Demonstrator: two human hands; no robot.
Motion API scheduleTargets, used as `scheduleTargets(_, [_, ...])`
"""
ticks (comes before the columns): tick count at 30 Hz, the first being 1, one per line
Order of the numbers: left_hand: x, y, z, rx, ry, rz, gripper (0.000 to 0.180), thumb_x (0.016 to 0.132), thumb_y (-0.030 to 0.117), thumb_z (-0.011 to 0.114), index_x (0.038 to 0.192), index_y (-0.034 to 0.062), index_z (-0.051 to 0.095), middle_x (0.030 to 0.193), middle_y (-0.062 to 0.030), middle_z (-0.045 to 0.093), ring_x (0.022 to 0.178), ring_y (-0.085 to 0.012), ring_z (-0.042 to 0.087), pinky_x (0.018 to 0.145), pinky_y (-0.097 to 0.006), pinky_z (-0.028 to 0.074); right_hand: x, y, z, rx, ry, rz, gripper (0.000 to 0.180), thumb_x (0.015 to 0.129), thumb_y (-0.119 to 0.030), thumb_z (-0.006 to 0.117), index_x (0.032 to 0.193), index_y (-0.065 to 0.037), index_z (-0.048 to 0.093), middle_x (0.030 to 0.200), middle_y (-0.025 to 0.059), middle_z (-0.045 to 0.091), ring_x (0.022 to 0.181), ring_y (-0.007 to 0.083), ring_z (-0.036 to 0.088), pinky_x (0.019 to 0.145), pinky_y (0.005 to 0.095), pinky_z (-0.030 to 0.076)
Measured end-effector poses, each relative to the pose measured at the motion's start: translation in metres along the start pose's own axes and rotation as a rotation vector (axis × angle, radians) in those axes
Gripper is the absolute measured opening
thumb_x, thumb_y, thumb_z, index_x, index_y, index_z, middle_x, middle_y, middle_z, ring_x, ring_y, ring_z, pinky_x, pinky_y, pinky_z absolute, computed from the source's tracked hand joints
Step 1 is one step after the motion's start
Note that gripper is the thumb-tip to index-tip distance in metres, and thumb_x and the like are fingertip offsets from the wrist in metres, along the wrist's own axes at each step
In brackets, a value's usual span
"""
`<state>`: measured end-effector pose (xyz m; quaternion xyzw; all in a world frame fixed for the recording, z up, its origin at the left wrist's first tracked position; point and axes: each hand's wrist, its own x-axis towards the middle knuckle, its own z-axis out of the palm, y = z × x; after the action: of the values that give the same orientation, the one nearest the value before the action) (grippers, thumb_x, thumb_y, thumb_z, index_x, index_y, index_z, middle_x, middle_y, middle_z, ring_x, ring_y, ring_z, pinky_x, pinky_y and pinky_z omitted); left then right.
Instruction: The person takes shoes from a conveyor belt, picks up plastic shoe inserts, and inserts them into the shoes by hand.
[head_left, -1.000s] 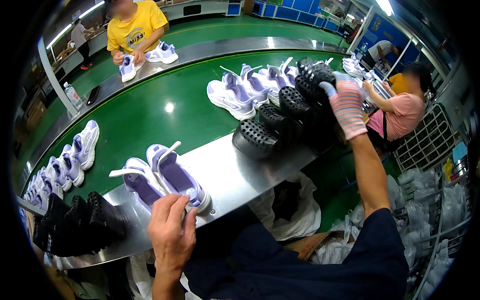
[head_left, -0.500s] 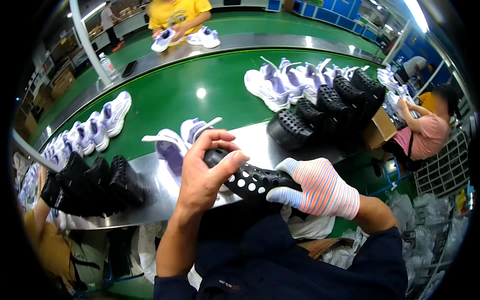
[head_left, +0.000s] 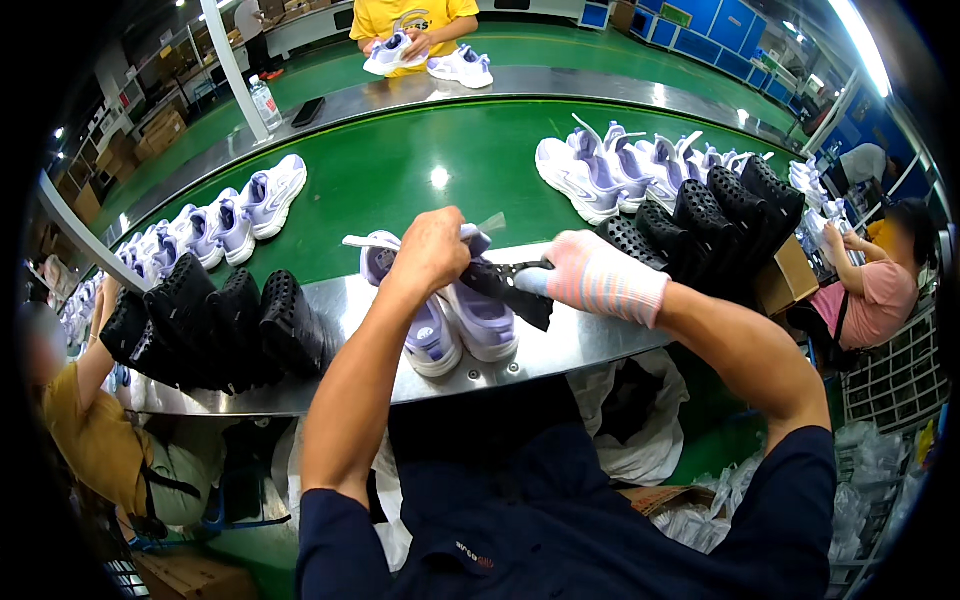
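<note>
A pair of white and lilac sneakers (head_left: 432, 342) stands in front of me on the metal edge, heels toward me. My right hand (head_left: 610, 280), in a striped knit glove, grips one end of a black perforated shoe tree (head_left: 512, 290) above the right-hand sneaker. The shoe tree's other end points into the sneaker's upper part, beneath my left hand. My bare left hand (head_left: 432, 250) is closed at the front of that sneaker; its fingertips are turned away, so what they pinch is hidden. A pale translucent strip (head_left: 488, 224) sticks out beside it.
Black perforated shoe trees stand on the metal edge at left (head_left: 290, 318) and right (head_left: 700, 215). Rows of white sneakers (head_left: 272, 195) line the green belt (head_left: 400, 150). Across it, a person in yellow (head_left: 415, 22) handles a sneaker. Other people sit at left and right.
The shoe tree has moved from in front of my chest forward to the sneaker. My left hand has gone from its tip to the sneaker's front; my right still grips its end.
</note>
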<state>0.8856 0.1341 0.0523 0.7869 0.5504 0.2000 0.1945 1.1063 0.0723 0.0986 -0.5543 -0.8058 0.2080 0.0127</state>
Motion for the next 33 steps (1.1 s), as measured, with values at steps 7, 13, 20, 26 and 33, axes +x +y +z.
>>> scheduleTargets(7, [0.01,0.014,0.036,-0.258,0.003,0.136,0.023,0.088,0.0,0.065,0.11,0.0006,0.071,0.097,-0.0233,0.075,0.091,-0.0366,0.074,0.081,-0.043,0.056,0.034,-0.028,0.059,-0.236,0.079,0.113,0.024,0.095,-0.021,0.062,0.107,-0.004,0.073,0.099,0.0227,0.076,0.093,0.039,0.075,0.076,0.0493,0.06])
scheduleTargets(13, [-0.024,0.028,0.029,-0.342,0.194,0.025,0.08,0.084,0.009,0.075,0.156,0.0047,0.038,0.115,-0.0313,0.071,0.108,-0.0433,0.071,0.096,-0.045,0.055,0.006,0.013,0.041,-0.013,0.265,0.218,0.046,0.088,-0.034,0.074,0.114,0.003,0.064,0.093,0.0291,0.071,0.094,0.0441,0.071,0.084,0.0495,0.056])
scheduleTargets(20, [-0.047,0.043,0.071,-0.34,0.173,-0.28,0.11,0.074,0.016,0.084,0.16,-0.0051,0.019,0.111,-0.0361,0.071,0.111,-0.0479,0.07,0.099,-0.047,0.054,0.036,0.04,0.064,0.137,0.099,0.188,0.043,0.082,-0.036,0.074,0.099,0.004,0.075,0.096,0.0271,0.074,0.096,0.0401,0.073,0.086,0.0451,0.057])
scheduleTargets(26, [-0.026,0.048,0.072,-0.041,0.235,-0.473,0.082,0.083,0.001,0.068,0.152,-0.0073,0.025,0.098,-0.0298,0.073,0.093,-0.0451,0.073,0.084,-0.051,0.058,0.056,0.02,0.08,0.099,0.286,0.341,0.028,0.084,-0.02,0.064,0.096,0.0,0.078,0.096,0.0279,0.074,0.095,0.0434,0.073,0.085,0.0499,0.058])
scheduleTargets(33, [-0.137,0.074,0.056,0.202,0.654,0.045,0.059,0.088,0.025,0.079,0.137,0.0003,0.06,0.114,-0.0267,0.066,0.106,-0.0411,0.065,0.092,-0.047,0.053,0.051,0.038,0.082,0.097,0.219,0.444,0.036,0.084,-0.029,0.062,0.099,-0.001,0.079,0.103,0.0284,0.074,0.101,0.0437,0.073,0.089,0.0488,0.057])
